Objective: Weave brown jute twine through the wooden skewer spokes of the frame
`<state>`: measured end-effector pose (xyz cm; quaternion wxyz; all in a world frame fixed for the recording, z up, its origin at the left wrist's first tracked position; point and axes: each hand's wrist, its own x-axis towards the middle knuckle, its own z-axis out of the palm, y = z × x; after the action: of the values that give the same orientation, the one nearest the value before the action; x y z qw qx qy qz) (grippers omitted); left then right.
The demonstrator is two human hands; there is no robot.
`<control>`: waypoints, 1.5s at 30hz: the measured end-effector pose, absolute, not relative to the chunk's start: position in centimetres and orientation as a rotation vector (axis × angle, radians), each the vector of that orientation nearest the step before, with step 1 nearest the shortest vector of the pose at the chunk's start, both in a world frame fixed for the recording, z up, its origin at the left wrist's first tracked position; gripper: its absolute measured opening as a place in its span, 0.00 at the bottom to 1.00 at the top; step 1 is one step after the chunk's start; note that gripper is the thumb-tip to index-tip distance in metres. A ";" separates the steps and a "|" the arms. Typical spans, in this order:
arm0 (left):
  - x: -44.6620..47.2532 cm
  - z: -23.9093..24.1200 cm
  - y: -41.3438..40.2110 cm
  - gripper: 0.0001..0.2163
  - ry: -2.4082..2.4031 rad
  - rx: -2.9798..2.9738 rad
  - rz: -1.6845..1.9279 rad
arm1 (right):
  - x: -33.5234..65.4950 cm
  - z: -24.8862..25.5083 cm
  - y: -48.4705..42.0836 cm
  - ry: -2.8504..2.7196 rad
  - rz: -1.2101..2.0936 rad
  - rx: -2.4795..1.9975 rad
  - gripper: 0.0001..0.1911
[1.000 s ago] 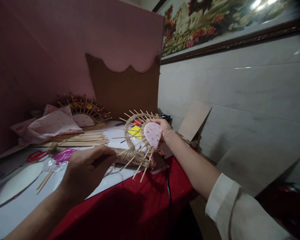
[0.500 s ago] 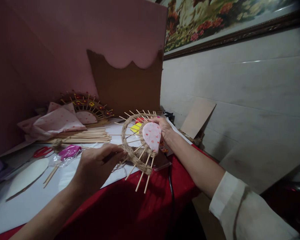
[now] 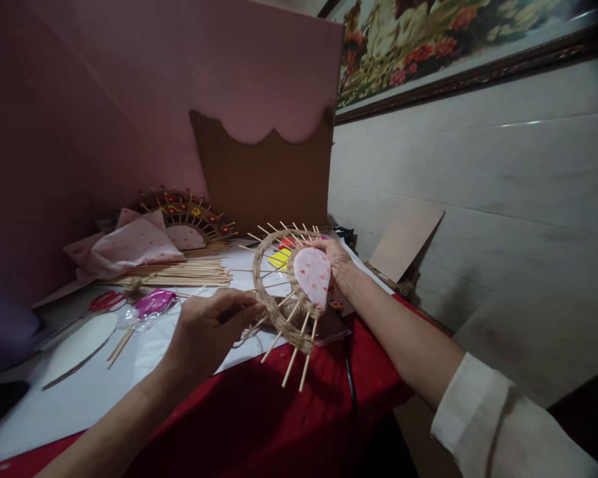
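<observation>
My right hand (image 3: 337, 262) grips a half-round fan frame (image 3: 279, 317) from behind its far side. Thin wooden sticks radiate from the frame, and a wide band of jute twine is woven across them. At its centre is a half-round panel (image 3: 313, 275) of pink fabric with red spots. My left hand (image 3: 204, 328) is closed in a pinch at the band's left edge, on the jute twine (image 3: 248, 334); the fingertips partly hide the strand. A brown twine ball (image 3: 290, 307) shows partly behind the frame.
A decorated fan (image 3: 189, 219) stands at the back left, beside folded spotted fabric (image 3: 129, 245) and a bundle of sticks (image 3: 189, 272). Red-handled scissors (image 3: 107, 301), a purple packet (image 3: 154, 303) and a white cut-out (image 3: 80, 348) lie on the left. Cardboard (image 3: 264, 176) leans behind.
The whole view has shifted slightly, so everything sits further right and a little lower. Both hands keep their hold on the frame and the twine, with hardly any movement between them.
</observation>
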<state>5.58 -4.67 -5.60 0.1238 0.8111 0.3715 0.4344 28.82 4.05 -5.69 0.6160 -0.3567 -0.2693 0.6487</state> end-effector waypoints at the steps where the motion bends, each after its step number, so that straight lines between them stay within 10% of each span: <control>1: 5.6 -5.6 -4.7 0.05 1.079 2.320 1.259 | 28.8 -5.7 4.0 -0.631 1.499 -0.812 0.05; 45: 5.4 -5.7 -4.9 0.06 0.912 2.161 1.344 | 29.0 -6.0 4.4 -0.604 1.456 -0.790 0.06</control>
<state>5.41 -4.93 -5.70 0.2174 0.7802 0.3292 0.4854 29.04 4.36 -6.00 0.6359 -0.3456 -0.2642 0.6375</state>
